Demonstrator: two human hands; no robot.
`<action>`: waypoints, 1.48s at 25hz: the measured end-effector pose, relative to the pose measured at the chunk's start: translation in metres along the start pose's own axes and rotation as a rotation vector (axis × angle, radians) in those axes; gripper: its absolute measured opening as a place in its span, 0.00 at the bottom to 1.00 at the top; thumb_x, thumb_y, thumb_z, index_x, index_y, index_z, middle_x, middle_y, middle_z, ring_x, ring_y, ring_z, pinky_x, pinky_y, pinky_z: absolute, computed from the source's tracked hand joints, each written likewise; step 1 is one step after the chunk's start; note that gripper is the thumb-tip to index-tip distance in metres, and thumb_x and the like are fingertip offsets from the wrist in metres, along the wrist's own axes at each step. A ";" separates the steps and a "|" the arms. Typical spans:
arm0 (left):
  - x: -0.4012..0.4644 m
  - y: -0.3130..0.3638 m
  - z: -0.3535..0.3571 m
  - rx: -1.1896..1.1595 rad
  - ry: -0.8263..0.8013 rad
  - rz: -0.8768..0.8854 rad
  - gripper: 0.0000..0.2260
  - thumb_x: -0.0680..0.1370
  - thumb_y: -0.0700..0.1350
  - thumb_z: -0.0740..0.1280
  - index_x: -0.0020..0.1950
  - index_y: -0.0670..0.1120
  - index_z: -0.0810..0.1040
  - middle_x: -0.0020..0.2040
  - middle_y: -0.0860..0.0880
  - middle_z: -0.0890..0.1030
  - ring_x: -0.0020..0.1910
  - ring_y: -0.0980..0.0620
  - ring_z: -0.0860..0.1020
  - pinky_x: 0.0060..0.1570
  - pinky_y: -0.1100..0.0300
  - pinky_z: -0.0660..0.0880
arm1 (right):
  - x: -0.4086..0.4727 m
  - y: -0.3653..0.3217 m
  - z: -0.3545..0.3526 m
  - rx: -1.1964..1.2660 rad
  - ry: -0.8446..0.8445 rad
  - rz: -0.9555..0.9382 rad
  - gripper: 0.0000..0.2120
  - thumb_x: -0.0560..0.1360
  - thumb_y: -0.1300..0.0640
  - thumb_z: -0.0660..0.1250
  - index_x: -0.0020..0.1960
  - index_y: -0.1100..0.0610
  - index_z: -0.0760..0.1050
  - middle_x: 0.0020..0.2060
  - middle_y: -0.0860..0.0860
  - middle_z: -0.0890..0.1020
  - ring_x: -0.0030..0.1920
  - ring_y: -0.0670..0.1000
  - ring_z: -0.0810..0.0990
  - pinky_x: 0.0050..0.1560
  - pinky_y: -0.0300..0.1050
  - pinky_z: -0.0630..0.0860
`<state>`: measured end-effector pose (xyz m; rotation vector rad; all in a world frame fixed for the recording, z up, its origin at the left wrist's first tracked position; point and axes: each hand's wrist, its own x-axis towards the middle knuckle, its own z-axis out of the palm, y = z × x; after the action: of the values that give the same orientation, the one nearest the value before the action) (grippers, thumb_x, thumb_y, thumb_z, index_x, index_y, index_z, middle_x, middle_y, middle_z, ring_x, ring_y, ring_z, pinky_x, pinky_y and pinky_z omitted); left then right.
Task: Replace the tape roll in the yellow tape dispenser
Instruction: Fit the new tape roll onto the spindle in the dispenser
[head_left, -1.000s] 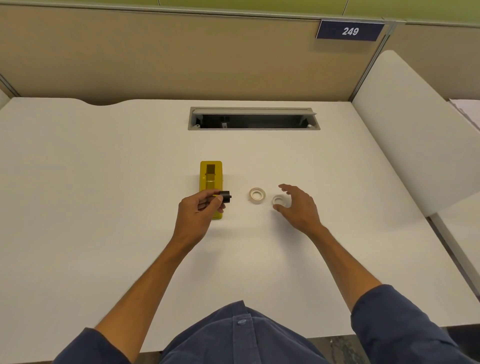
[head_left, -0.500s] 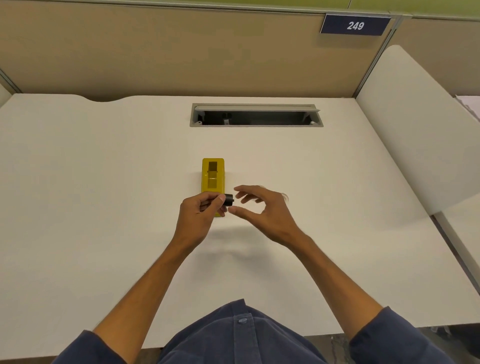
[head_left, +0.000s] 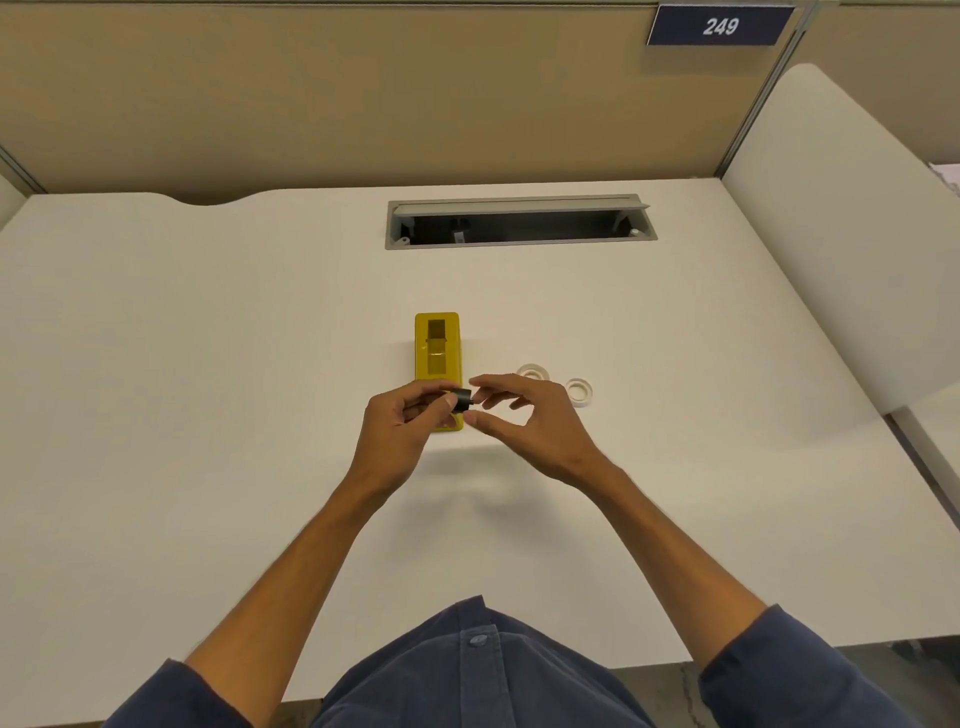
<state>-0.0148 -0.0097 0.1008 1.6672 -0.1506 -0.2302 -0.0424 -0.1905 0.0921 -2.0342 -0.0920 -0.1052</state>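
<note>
The yellow tape dispenser (head_left: 438, 349) stands on the white desk (head_left: 208, 364) with its roll bay empty. My left hand (head_left: 402, 431) pinches a small black spool core (head_left: 461, 401) just above the dispenser's near end. My right hand (head_left: 524, 423) hovers right of the core, fingers apart, thumb and forefinger close to it and holding nothing. Two white tape rolls lie flat to the right: one roll (head_left: 533, 372) partly behind my right fingers, the other roll (head_left: 578, 388) further right.
A grey cable slot (head_left: 519, 222) opens in the desk behind the dispenser. A beige partition (head_left: 363, 93) with a "249" sign (head_left: 720, 26) closes the back. A white rounded side panel (head_left: 841, 249) rises on the right.
My right hand left the right-hand tape roll and swung left to the black core held by my left hand. Both rolls now lie uncovered. The left hand stayed put.
</note>
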 end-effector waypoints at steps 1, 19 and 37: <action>0.001 -0.001 -0.002 -0.023 0.005 -0.013 0.10 0.77 0.41 0.66 0.56 0.45 0.81 0.51 0.47 0.84 0.47 0.54 0.83 0.47 0.66 0.78 | 0.002 0.005 -0.002 0.013 0.014 0.033 0.16 0.71 0.47 0.71 0.58 0.46 0.78 0.48 0.41 0.83 0.49 0.40 0.80 0.49 0.37 0.74; 0.004 -0.010 -0.011 -0.039 0.013 -0.087 0.12 0.77 0.39 0.65 0.58 0.50 0.81 0.51 0.51 0.84 0.43 0.53 0.83 0.45 0.69 0.76 | 0.046 0.078 -0.033 -0.689 -0.108 0.182 0.24 0.76 0.47 0.66 0.69 0.52 0.68 0.64 0.50 0.76 0.62 0.55 0.73 0.60 0.51 0.69; 0.001 0.007 -0.004 0.016 0.003 -0.004 0.11 0.75 0.40 0.68 0.57 0.46 0.81 0.48 0.49 0.85 0.43 0.51 0.84 0.49 0.62 0.79 | 0.003 -0.008 -0.018 0.400 0.027 0.190 0.14 0.70 0.53 0.74 0.55 0.50 0.78 0.51 0.48 0.83 0.46 0.51 0.85 0.44 0.38 0.79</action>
<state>-0.0123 -0.0065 0.1082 1.6837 -0.1479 -0.2301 -0.0407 -0.2033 0.1073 -1.6317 0.0912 0.0064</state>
